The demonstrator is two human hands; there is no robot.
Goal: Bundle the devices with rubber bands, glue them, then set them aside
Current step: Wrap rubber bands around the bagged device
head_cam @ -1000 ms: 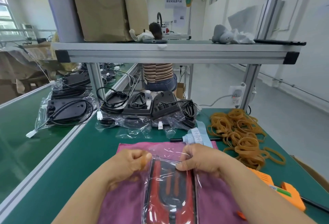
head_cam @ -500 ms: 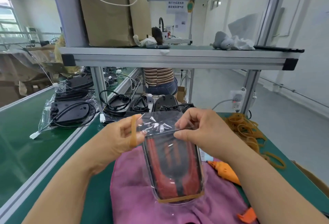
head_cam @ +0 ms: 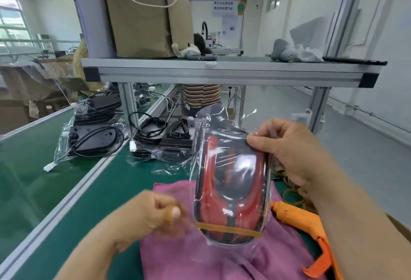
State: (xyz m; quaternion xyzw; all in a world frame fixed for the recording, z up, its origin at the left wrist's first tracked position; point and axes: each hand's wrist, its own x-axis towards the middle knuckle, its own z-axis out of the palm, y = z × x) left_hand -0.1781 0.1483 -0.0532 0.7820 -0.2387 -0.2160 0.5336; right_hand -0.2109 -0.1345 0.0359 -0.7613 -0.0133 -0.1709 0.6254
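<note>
The right hand [head_cam: 289,153] is gripping the bagged red and black device [head_cam: 233,182] by its upper right edge, fingers curled round it, and is tilting it up over the pink cloth [head_cam: 222,262], higher than half a second ago. The left hand [head_cam: 151,217] is no longer pinching the top of the bag; it is now working low beside the device's near end, blurred, pinching a rubber band [head_cam: 229,230] that seems to be running across that end. Banding is probably nearing its finish, so gluing is coming next, with the orange glue gun [head_cam: 300,219] lying just beside the cloth.
</note>
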